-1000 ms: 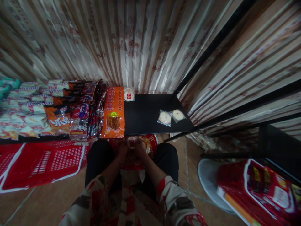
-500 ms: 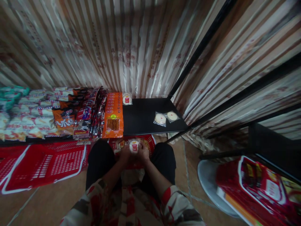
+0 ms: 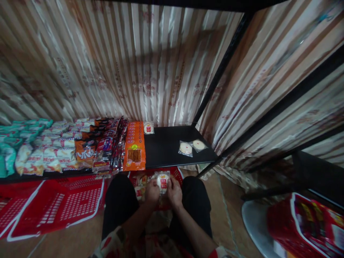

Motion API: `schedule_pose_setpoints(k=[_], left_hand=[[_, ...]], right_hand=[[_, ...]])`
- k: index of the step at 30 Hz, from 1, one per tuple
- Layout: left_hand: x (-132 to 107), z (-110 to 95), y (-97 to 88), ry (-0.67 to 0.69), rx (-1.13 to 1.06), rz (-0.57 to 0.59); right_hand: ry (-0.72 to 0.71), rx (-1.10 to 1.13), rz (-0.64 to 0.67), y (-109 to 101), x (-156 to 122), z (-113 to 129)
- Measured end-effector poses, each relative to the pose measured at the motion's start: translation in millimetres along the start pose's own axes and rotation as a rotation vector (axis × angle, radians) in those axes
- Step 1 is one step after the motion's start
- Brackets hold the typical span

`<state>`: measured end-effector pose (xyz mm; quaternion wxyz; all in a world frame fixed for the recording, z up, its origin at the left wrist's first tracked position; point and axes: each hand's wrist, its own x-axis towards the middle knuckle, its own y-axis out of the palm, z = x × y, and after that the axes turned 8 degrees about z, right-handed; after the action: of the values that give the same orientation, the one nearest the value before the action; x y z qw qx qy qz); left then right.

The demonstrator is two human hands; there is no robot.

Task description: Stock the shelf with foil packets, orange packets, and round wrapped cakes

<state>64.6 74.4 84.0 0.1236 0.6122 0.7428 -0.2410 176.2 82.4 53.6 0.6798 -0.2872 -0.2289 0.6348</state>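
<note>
Between my hands is a round white packaged cake in clear wrap with a red label. My left hand grips its left edge and my right hand its right edge. Below them, between my knees, a red basket holds more wrapped food, partly hidden by my hands. On the black shelf ahead, one similar packaged cake lies at the back left beside an orange snack packet. Two more round wrapped cakes lie at the shelf's right end.
Rows of snack bags fill the shelf's left part. Red shopping baskets with white handles stand below it on the left. At the lower right, another red basket sits by a grey stool. A black shelf post rises before the striped curtain.
The view has tilted up, so the shelf and hands appear lower. Both hands still hold the packaged cake, now slightly clearer of the basket's contents in view.
</note>
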Motion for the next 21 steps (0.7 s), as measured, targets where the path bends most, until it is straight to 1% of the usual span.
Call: schedule_pose_setpoints(k=[3,7,10,14,18,21], left_hand=[[-5.8,-10.2,-2.0,0.093,0.08,-0.006],[-11.1,-22.6,-4.5,0.174,0.126,-0.007],[-11.0,-31.2,-5.7,0.203,0.12,0.006],[-5.3,-39.8,-7.5,0.221,0.03,0.022],[1.1,-45.5,-12.7,0.215,0.015,-0.043],[6.3,-49.3,-17.0,0.215,0.02,-0.06]], right_hand=[[-0.048,0.005,-0.078,-7.2,0.5,5.9],[-0.086,0.042,-0.106,-15.5,4.9,14.5],[-0.115,0.078,-0.12,-20.5,11.7,22.7],[-0.116,0.102,-0.122,-25.5,21.3,36.4],[-0.12,0.108,-0.102,-27.9,28.5,49.9],[-0.118,0.124,-0.084,-29.4,34.4,59.6]])
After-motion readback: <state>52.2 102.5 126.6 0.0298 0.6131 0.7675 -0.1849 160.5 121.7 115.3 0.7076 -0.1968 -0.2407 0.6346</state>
